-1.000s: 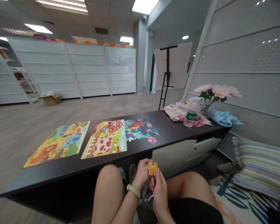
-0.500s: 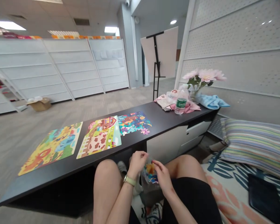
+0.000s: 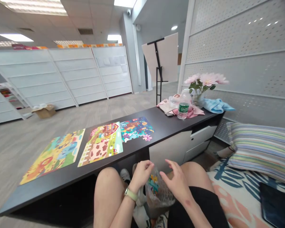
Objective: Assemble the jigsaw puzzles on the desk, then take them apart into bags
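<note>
**Clear plastic bag** (image 3: pixel 158 197) of **multicoloured jigsaw pieces** (image 3: pixel 153 184), upright between the hands, above the person's lap. Film thin, soft and probably slippery; load likely light, shifting inside when moved. Best taken at the gathered top, or cradled from beneath. Pieces appear stiff, small and thin.

**Left hand** (image 3: pixel 141 173): fingers loosely curled at the bag's upper left edge, wristband on the wrist; whether it grips the film, cannot tell.

**Right hand** (image 3: pixel 176 183): open, fingers spread, just beside the bag's upper right side, holding nothing.

Ahead of the hands, on the **dark-topped bench** (image 3: pixel 61 181): **rectangular farm-scene puzzle board** (image 3: pixel 102 144) with a red barn; **assembled colourful jigsaw** (image 3: pixel 136 129), with a **loose lilac piece** (image 3: pixel 147 137) at its near corner; **yellow-and-blue animal puzzle board** (image 3: pixel 52 156) further left.

Further along the bench, to the right: **green-labelled water bottle** (image 3: pixel 183 107), **pale blue cloth** (image 3: pixel 215 106), **pink artificial flowers in a glass vase** (image 3: pixel 205 79).

Right of the hands: **striped pillow** (image 3: pixel 261 148), **dark tablet** (image 3: pixel 276 205).
</note>
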Action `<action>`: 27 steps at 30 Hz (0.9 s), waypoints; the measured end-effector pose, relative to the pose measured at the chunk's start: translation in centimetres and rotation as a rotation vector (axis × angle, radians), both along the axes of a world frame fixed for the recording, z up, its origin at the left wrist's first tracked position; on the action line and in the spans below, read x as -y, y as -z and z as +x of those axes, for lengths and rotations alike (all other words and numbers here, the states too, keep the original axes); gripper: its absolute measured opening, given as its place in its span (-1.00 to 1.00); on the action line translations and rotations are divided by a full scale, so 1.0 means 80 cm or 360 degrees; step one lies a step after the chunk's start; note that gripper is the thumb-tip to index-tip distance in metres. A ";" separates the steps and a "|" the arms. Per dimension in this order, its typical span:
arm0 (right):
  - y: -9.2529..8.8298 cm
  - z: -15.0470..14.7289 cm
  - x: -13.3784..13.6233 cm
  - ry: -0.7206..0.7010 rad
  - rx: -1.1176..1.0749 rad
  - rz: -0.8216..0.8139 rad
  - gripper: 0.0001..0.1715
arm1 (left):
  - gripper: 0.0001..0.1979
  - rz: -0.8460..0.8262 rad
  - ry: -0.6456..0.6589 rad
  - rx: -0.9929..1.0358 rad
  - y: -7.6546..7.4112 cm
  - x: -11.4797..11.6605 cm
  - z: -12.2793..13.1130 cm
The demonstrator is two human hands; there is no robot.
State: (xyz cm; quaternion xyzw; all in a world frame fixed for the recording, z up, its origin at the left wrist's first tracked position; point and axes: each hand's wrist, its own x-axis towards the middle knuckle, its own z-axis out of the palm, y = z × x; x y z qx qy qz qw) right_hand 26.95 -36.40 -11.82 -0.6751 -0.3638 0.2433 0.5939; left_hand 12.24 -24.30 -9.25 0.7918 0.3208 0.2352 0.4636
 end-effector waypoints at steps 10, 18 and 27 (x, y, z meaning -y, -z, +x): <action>-0.061 -0.022 -0.007 -0.0599 0.0331 -0.0156 -0.68 | -0.57 -0.0180 0.0071 0.0503 -0.082 -0.012 0.024; -0.191 0.041 -0.094 0.0016 0.0980 0.0289 -0.73 | -0.68 0.0550 0.0090 0.0614 -0.216 -0.060 0.071; -0.264 0.163 -0.237 0.0163 0.1153 0.0626 -0.80 | -0.43 0.0511 -0.0248 0.0532 -0.175 -0.154 0.100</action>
